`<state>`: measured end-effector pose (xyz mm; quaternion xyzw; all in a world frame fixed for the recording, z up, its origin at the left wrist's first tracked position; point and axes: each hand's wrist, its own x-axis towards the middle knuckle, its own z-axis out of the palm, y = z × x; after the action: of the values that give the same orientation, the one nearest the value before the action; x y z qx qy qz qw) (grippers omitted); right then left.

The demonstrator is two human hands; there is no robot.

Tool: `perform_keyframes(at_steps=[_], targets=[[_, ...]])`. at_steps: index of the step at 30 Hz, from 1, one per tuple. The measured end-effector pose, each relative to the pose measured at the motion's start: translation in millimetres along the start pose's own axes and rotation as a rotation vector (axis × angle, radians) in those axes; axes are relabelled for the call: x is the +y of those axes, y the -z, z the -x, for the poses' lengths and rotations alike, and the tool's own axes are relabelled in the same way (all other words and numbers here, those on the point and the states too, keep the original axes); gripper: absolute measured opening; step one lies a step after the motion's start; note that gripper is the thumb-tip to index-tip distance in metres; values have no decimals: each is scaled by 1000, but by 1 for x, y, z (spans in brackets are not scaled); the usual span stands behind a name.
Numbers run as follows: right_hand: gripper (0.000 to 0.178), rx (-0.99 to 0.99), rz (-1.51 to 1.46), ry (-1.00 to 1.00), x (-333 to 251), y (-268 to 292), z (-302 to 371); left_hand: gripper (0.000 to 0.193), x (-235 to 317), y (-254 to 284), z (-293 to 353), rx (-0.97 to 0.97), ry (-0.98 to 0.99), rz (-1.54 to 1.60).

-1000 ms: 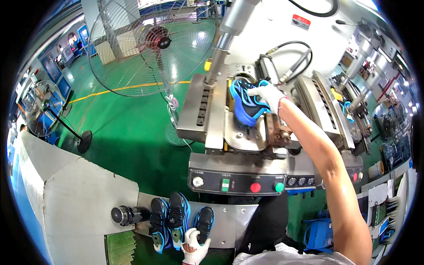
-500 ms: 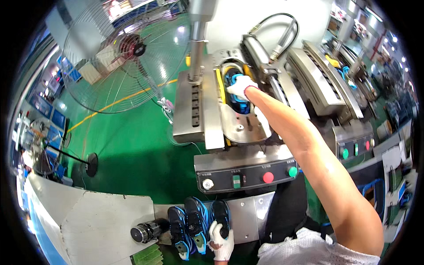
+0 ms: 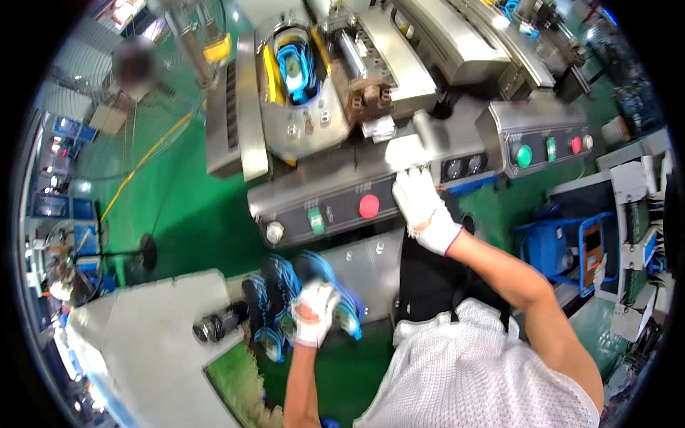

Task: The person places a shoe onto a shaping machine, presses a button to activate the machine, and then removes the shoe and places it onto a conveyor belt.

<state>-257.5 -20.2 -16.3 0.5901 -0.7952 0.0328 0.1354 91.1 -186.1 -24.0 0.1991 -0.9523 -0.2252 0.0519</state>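
Two gloved hands work at a grey machine: the right hand [image 3: 424,207] rests with fingers curled loosely at the top edge of the control panel [image 3: 335,210], just right of the red button [image 3: 369,206], grasping nothing I can make out. The left hand [image 3: 314,312] is clenched over a black and blue shoe [image 3: 332,285], one of several standing side by side at the front edge of the grey table [image 3: 143,335], beside a dark motor [image 3: 214,326]; another blue shoe [image 3: 296,68] sits in the machine's cradle, well apart from both hands
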Motion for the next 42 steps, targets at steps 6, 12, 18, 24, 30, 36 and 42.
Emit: perform_keyframes(at_steps=[6,12,18,24,30,36,42], targets=[[108,-203,-806,-42,-11,74,27,8,43,30,-36,221,103,161],[113,-417,-1186,-100,-20,124,120,15,171,44,-89,323,125,409],[109,13,-1281,-432,23,138,198,31,291,9,-163,-37,117,629],[80,604,-1848,-1187,36,182,333,39,447,-26,-195,-450,-406,832],[51,1594,-1556,-1390,98,214,423,56,482,-48,-178,-479,-861,654],[77,1452,-230,-1566,348,247,473,43,465,-102,-178,-718,-864,455],[96,1005,-365,-1765,589,200,580,43,391,-147,-169,-834,-611,292]])
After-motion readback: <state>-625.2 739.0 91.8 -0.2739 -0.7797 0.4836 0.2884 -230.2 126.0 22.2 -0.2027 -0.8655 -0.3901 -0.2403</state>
